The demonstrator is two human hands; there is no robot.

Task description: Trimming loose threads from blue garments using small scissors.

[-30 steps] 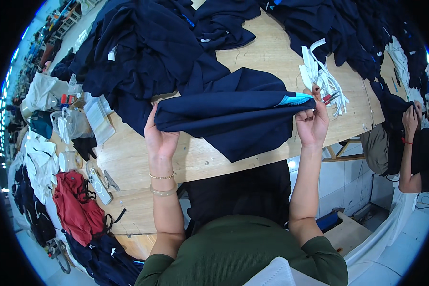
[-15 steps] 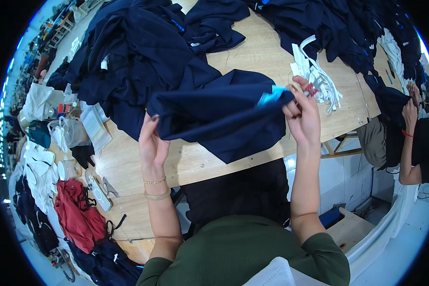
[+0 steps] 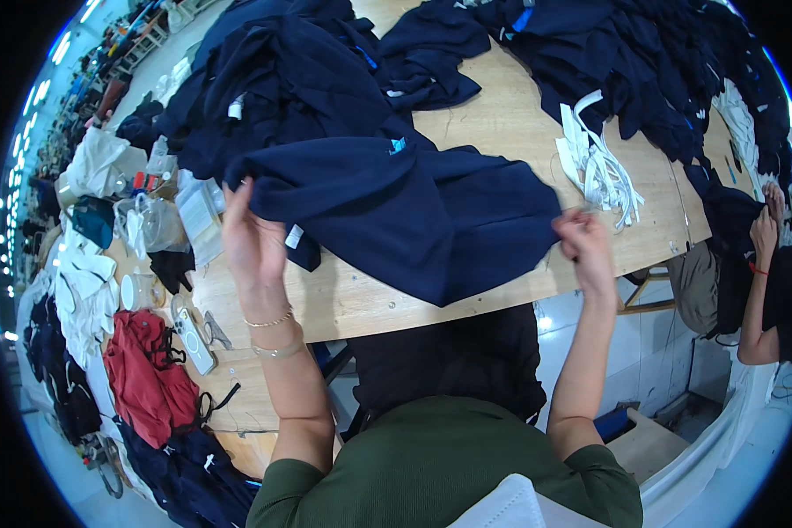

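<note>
I see the dark navy garment [image 3: 414, 220], rumpled, spread at the table [image 3: 352, 304] front edge; left hand [image 3: 253, 238] and right hand [image 3: 581, 246] pinch its ends.

Small turquoise label [image 3: 398, 145] on the navy garment [image 3: 414, 211], near its upper edge. White tag [image 3: 294, 236] at the garment's lower left corner. Clear plastic package [image 3: 204, 220] on the tabletop [image 3: 502, 114], just left of the garment.

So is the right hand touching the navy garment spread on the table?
Touching. The head view shows the right hand pinching the edge of the navy garment, its fingers closed on the cloth with no gap.
</note>
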